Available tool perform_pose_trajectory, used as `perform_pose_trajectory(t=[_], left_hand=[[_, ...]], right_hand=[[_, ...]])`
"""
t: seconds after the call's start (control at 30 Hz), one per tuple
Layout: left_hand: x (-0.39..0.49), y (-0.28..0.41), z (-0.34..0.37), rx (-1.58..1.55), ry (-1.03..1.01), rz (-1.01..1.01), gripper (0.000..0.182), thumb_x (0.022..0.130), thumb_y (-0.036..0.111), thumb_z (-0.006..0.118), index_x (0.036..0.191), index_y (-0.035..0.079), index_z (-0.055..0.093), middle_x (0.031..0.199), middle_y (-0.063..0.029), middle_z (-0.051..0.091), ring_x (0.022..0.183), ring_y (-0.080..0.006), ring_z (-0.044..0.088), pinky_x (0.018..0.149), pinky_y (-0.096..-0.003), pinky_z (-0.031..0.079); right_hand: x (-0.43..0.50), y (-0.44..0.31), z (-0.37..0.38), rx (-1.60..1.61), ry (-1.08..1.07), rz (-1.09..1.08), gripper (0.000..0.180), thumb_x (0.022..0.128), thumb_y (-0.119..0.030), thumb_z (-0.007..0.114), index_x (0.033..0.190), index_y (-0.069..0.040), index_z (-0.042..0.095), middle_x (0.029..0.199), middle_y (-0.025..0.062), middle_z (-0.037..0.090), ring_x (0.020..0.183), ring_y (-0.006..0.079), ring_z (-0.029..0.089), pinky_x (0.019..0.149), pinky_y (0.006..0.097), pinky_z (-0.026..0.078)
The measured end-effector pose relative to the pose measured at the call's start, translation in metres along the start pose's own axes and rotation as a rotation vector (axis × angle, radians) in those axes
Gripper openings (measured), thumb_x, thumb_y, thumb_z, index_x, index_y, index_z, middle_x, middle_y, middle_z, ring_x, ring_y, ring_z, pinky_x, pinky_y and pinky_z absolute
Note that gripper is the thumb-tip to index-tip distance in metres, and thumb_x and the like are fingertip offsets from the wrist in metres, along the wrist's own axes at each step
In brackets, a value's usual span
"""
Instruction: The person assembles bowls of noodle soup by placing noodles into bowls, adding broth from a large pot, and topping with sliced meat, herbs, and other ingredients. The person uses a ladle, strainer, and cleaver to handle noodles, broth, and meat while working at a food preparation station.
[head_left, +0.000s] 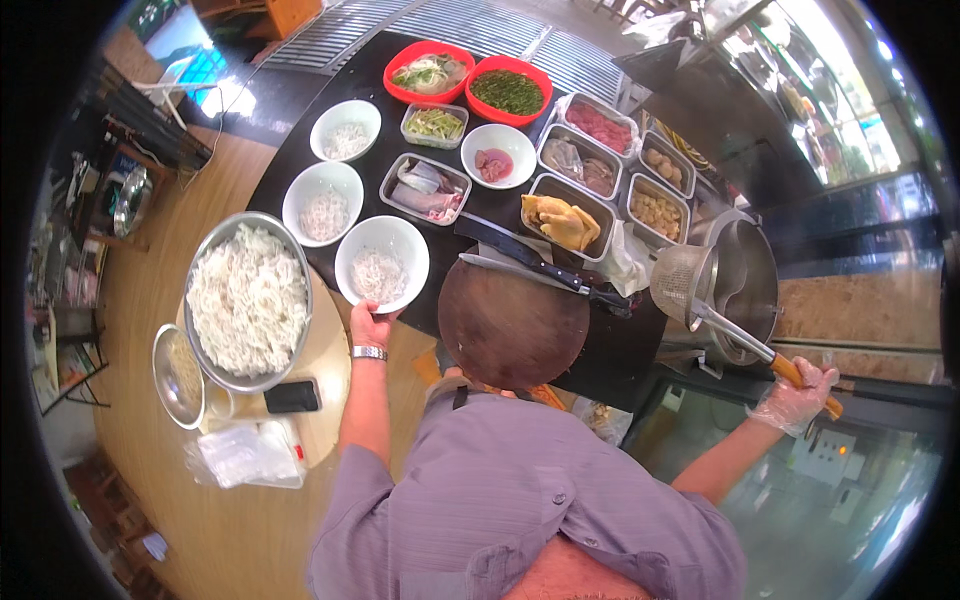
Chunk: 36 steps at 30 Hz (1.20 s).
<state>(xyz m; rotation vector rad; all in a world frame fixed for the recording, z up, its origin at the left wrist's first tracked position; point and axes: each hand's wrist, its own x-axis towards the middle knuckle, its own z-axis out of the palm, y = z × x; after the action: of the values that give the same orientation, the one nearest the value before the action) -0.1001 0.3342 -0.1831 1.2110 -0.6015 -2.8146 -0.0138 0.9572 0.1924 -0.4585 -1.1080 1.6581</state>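
Observation:
My left hand (373, 327) grips the near rim of a white bowl (412, 259) with a small heap of white noodles (379, 277) in it. In a clear plastic glove, my right hand (795, 394) holds the wooden handle of a noodle strainer (684, 289). The strainer's perforated metal basket hangs at the left rim of a large metal pot (766, 270); I cannot tell whether it touches. Two more white bowls of noodles, one nearer (322, 176) and one farther (346, 112), stand beyond the held one. A large metal basin (196, 345) heaped with white noodles is at my left.
A round wooden chopping board (514, 322) carries a cleaver (517, 271), with a black-handled knife (495, 238) beside it. Trays hold a whole chicken (562, 217), meat (598, 126) and meatballs (664, 166). Red bowls (510, 116) stand behind. A phone (292, 396) and plastic bags (247, 454) lie left.

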Motion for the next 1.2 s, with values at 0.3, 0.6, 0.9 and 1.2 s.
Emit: perform_pose_trajectory(t=[0.3, 0.6, 0.9, 1.2], left_hand=[[0.029, 0.002, -0.001, 0.005, 0.014, -0.078, 0.087, 0.070, 0.001, 0.044, 0.155, 0.002, 0.028, 0.153, -0.0272, 0.040, 0.137, -0.0515, 0.043, 0.106, -0.0729, 0.044], [0.046, 0.001, -0.002, 0.049, -0.058, -0.070, 0.086, 0.068, 0.001, 0.047, 0.152, 0.004, 0.036, 0.149, -0.0230, 0.048, 0.136, -0.0467, 0.048, 0.106, -0.0679, 0.048], [-0.005, -0.028, 0.010, 0.487, 0.329, 0.324, 0.079, 0.082, 0.009, 0.063, 0.156, 0.012, 0.035, 0.134, -0.0119, 0.055, 0.117, -0.0252, 0.057, 0.091, -0.0462, 0.053], [-0.156, -0.149, 0.106, 1.246, -0.504, 0.991, 0.052, 0.095, 0.010, 0.067, 0.144, 0.002, 0.049, 0.141, -0.0142, 0.052, 0.126, -0.0255, 0.054, 0.100, -0.0356, 0.050]], right_hand=[[0.003, -0.039, -0.007, 0.175, -0.129, 0.026, 0.024, 0.106, -0.023, 0.057, 0.101, 0.000, 0.056, 0.064, -0.0043, 0.027, 0.057, 0.0084, 0.028, 0.057, 0.0257, 0.029], [-0.016, -0.067, -0.005, 0.184, -0.085, -0.106, 0.031, 0.105, -0.031, 0.060, 0.103, 0.000, 0.058, 0.065, -0.0030, 0.028, 0.060, 0.0092, 0.029, 0.057, 0.0276, 0.027], [-0.016, -0.015, -0.009, -0.112, -0.300, -0.071, 0.026, 0.105, -0.032, 0.060, 0.106, -0.006, 0.059, 0.064, -0.0053, 0.035, 0.054, 0.0075, 0.032, 0.052, 0.0259, 0.029], [-0.128, 0.099, 0.077, -0.592, -1.394, 0.042, 0.020, 0.090, -0.018, 0.074, 0.104, -0.003, 0.070, 0.092, 0.0081, 0.073, 0.077, 0.0188, 0.071, 0.070, 0.0319, 0.058]])
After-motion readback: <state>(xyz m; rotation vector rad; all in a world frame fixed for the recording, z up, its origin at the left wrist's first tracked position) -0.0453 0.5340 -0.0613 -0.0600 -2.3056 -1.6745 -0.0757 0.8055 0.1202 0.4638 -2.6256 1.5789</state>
